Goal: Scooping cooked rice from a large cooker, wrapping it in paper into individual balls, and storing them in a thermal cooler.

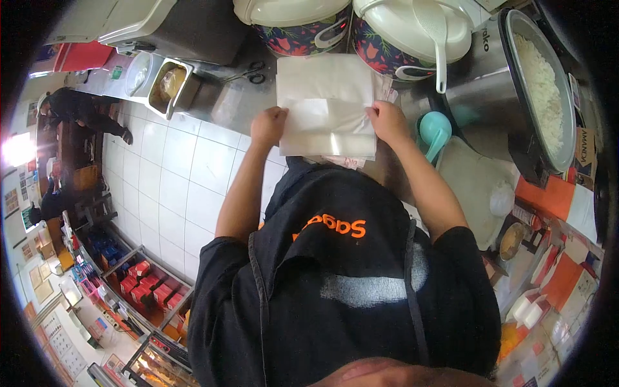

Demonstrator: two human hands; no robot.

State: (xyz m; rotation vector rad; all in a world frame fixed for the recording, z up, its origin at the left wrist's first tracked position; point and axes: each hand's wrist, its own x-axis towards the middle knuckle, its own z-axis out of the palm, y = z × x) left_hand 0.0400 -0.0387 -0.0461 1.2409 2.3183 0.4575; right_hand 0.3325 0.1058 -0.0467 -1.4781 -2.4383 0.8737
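Note:
A stack of translucent white wrapping sheets (324, 77), wax paper or thin plastic, lies on the steel counter in front of me. My left hand (269, 126) pinches the left edge of the upper sheet (309, 116), with thumb and fingers closed. On the opposite edge, my right hand (388, 122) grips the same sheet, which creases near its fingers. The sheet's lower part is folded or overlapped, with a shiny band near the front. Printed paper (346, 161) with red marks peeks out under the stack. Past my right hand stands a turquoise scoop (435, 128).
Two flower-patterned rice cookers (304, 31) stand behind the stack; a white rice paddle (437, 43) rests on one lid. An open cooker of rice (539, 96) is at right. Scissors (251, 73) and a steel food container (179, 89) lie left. A person (80, 106) stands farther off.

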